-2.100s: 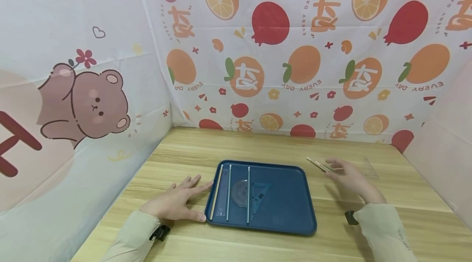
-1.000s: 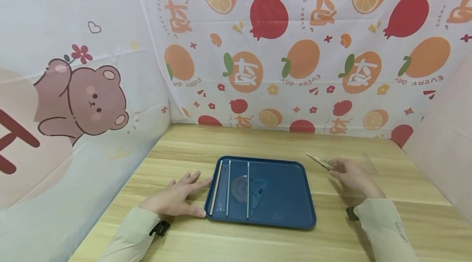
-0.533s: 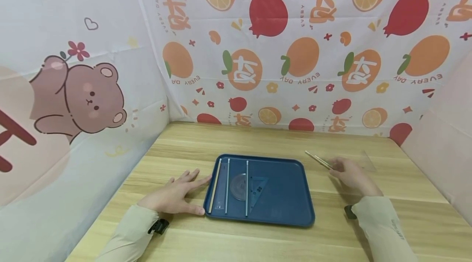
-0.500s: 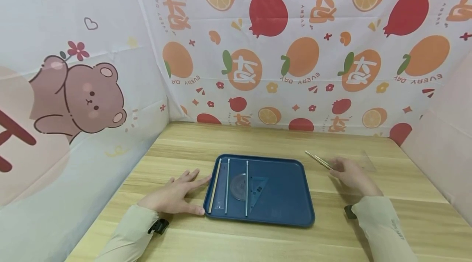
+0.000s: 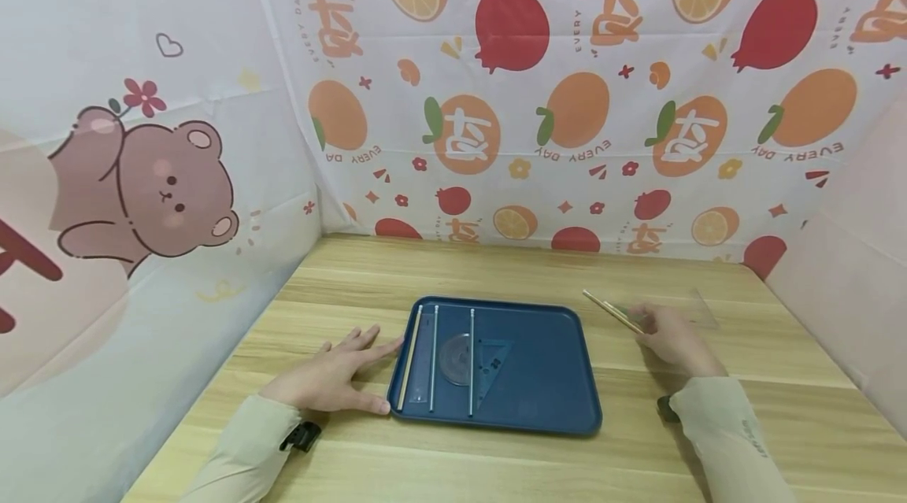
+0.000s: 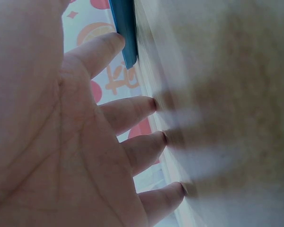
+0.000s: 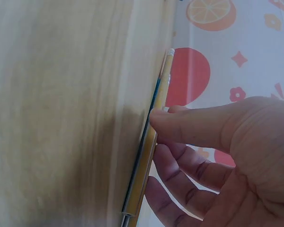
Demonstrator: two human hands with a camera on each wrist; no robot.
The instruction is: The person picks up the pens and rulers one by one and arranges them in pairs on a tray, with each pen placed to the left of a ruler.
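Observation:
My left hand (image 5: 329, 375) lies with spread fingers at the left edge of a dark blue tray (image 5: 546, 377). Its thumb and index finger touch the rim, and the other fingertips rest on the table in the left wrist view. On the tray lie a yellow pencil (image 5: 409, 361), two blue-green pencils (image 5: 434, 361), a clear ruler (image 5: 423, 377), a round clear protractor (image 5: 455, 360) and a blue set square (image 5: 492, 365). Right of the tray my right hand (image 5: 673, 338) pinches a yellow pencil (image 7: 146, 161) between thumb and fingers, with a blue-green pencil (image 7: 151, 106) close alongside.
A clear flat plastic piece (image 5: 701, 310) lies on the wooden table (image 5: 453, 464) beyond my right hand, partly hidden by it. Printed cloth (image 5: 524, 188) walls in the table at the back and both sides.
My right hand has closed in on the pencils, and the yellow one has shifted slightly against the other. The left hand and the tray's contents stay put; the head view has tilted slightly.

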